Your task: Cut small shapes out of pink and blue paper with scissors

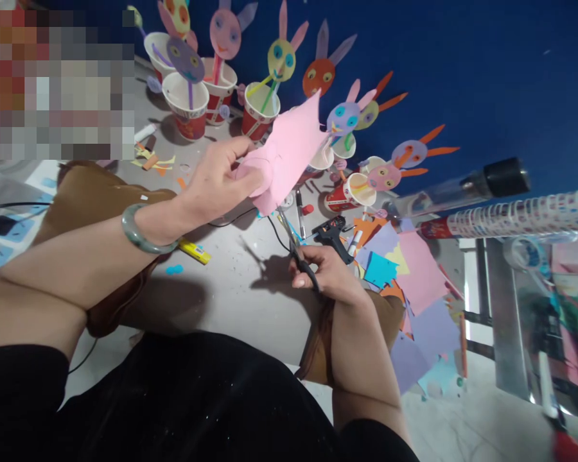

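My left hand [216, 179] pinches a sheet of pink paper [296, 141] between thumb and fingers and holds it up over the floor. A rounded pink piece [257, 170] lies against the sheet under my thumb; whether it is loose or part of the sheet I cannot tell. My right hand [330, 273] grips a pair of scissors [296, 247] by the dark handles. The blades point up toward the paper's lower edge, and whether they touch it is unclear. A green bangle circles my left wrist.
Paper cups [260, 106] with rabbit-faced paper figures stand along the blue wall. Beyond my right hand lie a black glue gun [334, 234] and coloured paper sheets [421, 269]. A yellow utility knife [195, 251] lies below my left wrist. Stacked patterned cups [510, 215] extend at the right.
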A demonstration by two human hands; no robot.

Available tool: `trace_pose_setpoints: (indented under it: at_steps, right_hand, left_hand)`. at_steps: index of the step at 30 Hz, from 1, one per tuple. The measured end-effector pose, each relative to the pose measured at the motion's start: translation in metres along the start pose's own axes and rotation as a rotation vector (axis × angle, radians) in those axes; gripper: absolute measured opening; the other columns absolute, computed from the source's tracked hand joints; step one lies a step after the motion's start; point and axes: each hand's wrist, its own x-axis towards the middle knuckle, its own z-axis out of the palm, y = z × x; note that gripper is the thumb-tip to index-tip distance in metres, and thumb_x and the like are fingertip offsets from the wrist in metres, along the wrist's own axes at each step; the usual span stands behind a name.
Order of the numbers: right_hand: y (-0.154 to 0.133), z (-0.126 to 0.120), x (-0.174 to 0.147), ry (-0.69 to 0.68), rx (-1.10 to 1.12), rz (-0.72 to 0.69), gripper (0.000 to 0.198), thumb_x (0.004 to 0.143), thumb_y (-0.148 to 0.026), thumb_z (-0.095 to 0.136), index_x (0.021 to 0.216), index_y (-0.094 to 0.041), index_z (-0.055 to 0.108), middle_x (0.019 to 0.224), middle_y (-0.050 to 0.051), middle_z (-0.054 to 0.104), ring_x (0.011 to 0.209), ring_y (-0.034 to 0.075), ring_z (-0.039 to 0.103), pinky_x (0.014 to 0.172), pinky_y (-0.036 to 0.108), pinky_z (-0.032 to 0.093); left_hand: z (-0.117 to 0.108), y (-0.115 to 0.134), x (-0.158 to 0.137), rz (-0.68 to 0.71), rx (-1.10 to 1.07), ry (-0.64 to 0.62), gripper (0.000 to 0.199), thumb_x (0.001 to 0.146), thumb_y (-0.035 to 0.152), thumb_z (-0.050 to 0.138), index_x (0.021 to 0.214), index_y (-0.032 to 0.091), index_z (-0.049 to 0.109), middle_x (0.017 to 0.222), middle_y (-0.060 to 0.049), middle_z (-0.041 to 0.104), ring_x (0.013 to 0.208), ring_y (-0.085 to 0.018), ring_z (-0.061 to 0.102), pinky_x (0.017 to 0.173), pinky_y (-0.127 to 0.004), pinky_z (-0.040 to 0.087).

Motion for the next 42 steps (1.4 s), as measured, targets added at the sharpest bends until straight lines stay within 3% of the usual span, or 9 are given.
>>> trace_pose_setpoints:
  at_steps: [4, 8, 14, 20, 26, 32, 38, 42]
  right_hand:
    - [0.0, 0.004, 0.001, 0.05, 0.051, -0.018, 0.069, 0.05, -0.08, 0.081, 0.057, -0.019, 0.049, 0.059, -0.002, 0.055, 0.058, 0.011, 0.043, 0.055, 0.026, 0.033]
    - [0.002, 0.007, 0.003, 0.05, 0.047, -0.008, 0.068, 0.051, -0.079, 0.081, 0.057, -0.019, 0.049, 0.058, -0.002, 0.053, 0.058, 0.011, 0.041, 0.055, 0.026, 0.033]
    - [0.002, 0.007, 0.003, 0.041, 0.042, 0.019, 0.066, 0.052, -0.075, 0.083, 0.057, -0.019, 0.048, 0.058, -0.002, 0.053, 0.058, 0.011, 0.041, 0.054, 0.026, 0.034]
    - [0.001, 0.007, 0.004, 0.042, 0.072, 0.029, 0.066, 0.05, -0.073, 0.085, 0.056, -0.019, 0.048, 0.057, -0.002, 0.055, 0.056, 0.01, 0.044, 0.052, 0.025, 0.034]
    - [0.007, 0.004, 0.002, -0.032, 0.189, 0.045, 0.065, 0.051, -0.076, 0.084, 0.066, -0.017, 0.062, 0.053, -0.001, 0.059, 0.049, 0.011, 0.049, 0.047, 0.024, 0.034]
    - [0.013, -0.001, 0.001, -0.07, 0.21, 0.015, 0.069, 0.053, -0.079, 0.081, 0.072, -0.015, 0.066, 0.051, 0.0, 0.062, 0.047, 0.012, 0.054, 0.046, 0.024, 0.035]
    - [0.013, -0.002, 0.003, -0.063, 0.2, 0.028, 0.066, 0.054, -0.076, 0.083, 0.072, -0.015, 0.067, 0.052, 0.0, 0.063, 0.048, 0.013, 0.056, 0.047, 0.024, 0.037]
    - [0.013, -0.003, 0.003, -0.051, 0.192, 0.03, 0.064, 0.054, -0.076, 0.083, 0.071, -0.016, 0.067, 0.052, 0.0, 0.064, 0.048, 0.013, 0.055, 0.047, 0.024, 0.038]
  left_hand:
    - [0.002, -0.001, -0.003, 0.078, 0.065, -0.036, 0.021, 0.071, 0.01, 0.06, 0.062, 0.021, 0.045, 0.06, 0.005, 0.045, 0.064, -0.01, 0.043, 0.057, -0.025, 0.035]
    - [0.005, 0.001, -0.005, 0.035, 0.034, -0.146, 0.022, 0.073, 0.01, 0.058, 0.061, 0.02, 0.043, 0.058, 0.005, 0.04, 0.062, -0.009, 0.041, 0.056, -0.024, 0.033]
    - [0.003, 0.007, -0.005, -0.079, -0.107, -0.205, 0.019, 0.079, 0.011, 0.056, 0.066, 0.021, 0.046, 0.057, 0.005, 0.043, 0.058, -0.008, 0.04, 0.053, -0.022, 0.032]
    - [0.004, 0.004, -0.006, -0.088, -0.207, -0.254, 0.02, 0.078, 0.014, 0.058, 0.065, 0.021, 0.045, 0.055, 0.005, 0.043, 0.053, -0.008, 0.038, 0.049, -0.023, 0.03]
    - [0.008, 0.0, -0.007, -0.093, -0.24, -0.337, 0.013, 0.075, 0.015, 0.059, 0.067, 0.021, 0.05, 0.055, 0.006, 0.045, 0.052, -0.008, 0.038, 0.049, -0.024, 0.03]
    - [0.009, 0.0, -0.006, -0.093, -0.259, -0.39, 0.008, 0.073, 0.013, 0.058, 0.07, 0.02, 0.056, 0.057, 0.006, 0.047, 0.053, -0.008, 0.038, 0.05, -0.024, 0.03]
    - [0.007, -0.001, -0.006, -0.107, -0.207, -0.379, 0.019, 0.076, 0.017, 0.065, 0.065, 0.021, 0.05, 0.057, 0.006, 0.041, 0.054, -0.008, 0.034, 0.05, -0.027, 0.025]
    - [0.007, -0.002, -0.005, -0.082, -0.195, -0.391, 0.017, 0.076, 0.018, 0.067, 0.066, 0.021, 0.053, 0.057, 0.006, 0.046, 0.054, -0.008, 0.037, 0.051, -0.027, 0.028]
